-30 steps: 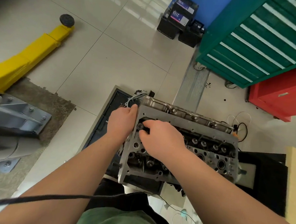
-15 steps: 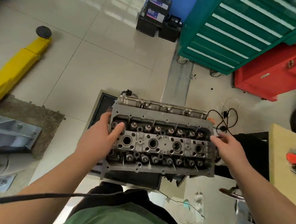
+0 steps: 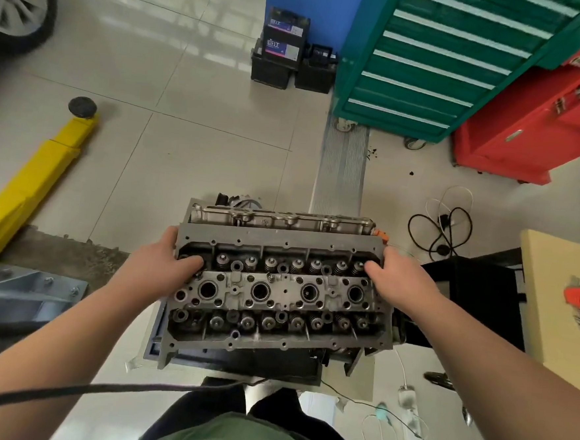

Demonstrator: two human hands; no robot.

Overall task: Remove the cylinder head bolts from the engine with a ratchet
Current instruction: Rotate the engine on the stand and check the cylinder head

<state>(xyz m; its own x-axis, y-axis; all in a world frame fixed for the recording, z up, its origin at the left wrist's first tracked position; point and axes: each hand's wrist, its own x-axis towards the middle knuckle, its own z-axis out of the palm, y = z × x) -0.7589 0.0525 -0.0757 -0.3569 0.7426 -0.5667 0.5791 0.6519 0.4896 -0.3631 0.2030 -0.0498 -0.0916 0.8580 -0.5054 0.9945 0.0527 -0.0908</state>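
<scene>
The grey cylinder head [image 3: 278, 293] lies face up in front of me, with rows of valve springs and several round bores along its middle. My left hand [image 3: 162, 262] grips its left end, fingers curled over the upper edge into the valve row. At the right end my right hand [image 3: 392, 278] grips the same way. The engine block [image 3: 281, 219] shows just beyond the head. No ratchet is in view.
A yellow lift arm [image 3: 34, 181] stretches across the floor at left. Car batteries [image 3: 283, 51], a green tool cabinet [image 3: 430, 58] and a red cabinet [image 3: 542, 127] stand at the back. Black cables [image 3: 445, 230] and a beige table [image 3: 557, 300] are at right.
A second ago both hands were at the head's left end. My right hand then moved to the right end and now grips it; both hands hold the head squarely.
</scene>
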